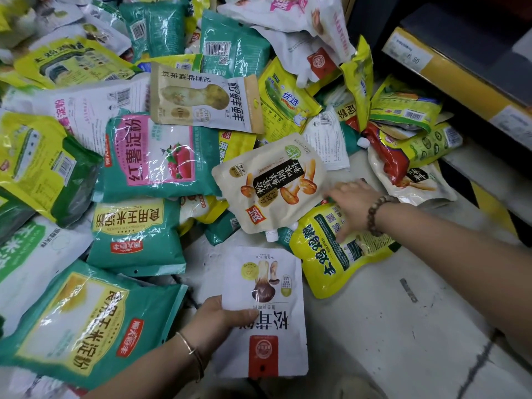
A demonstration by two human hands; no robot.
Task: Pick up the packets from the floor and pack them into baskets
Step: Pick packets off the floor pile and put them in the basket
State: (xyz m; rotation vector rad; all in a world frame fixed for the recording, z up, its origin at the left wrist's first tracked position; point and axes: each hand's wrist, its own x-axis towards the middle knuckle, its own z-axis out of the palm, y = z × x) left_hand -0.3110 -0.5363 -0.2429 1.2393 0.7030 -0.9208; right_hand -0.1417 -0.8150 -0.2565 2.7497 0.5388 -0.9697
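Note:
Packets of many kinds cover the floor. My left hand (pixel 221 318) grips a white mushroom-print packet (pixel 264 312) by its left edge, thumb on top, low in the middle. My right hand (pixel 352 205) reaches out with its fingers spread, resting where a beige spouted mushroom pouch (pixel 273 182) meets a yellow spouted pouch (pixel 334 251). Whether it grips either one is unclear through motion blur. No basket is in view.
Large green starch bags (pixel 155 156) and yellow packets (pixel 31 162) fill the left and the back. A shelf base with a yellow price strip (pixel 449 67) runs along the right. Bare pale floor (pixel 388 326) lies at lower right.

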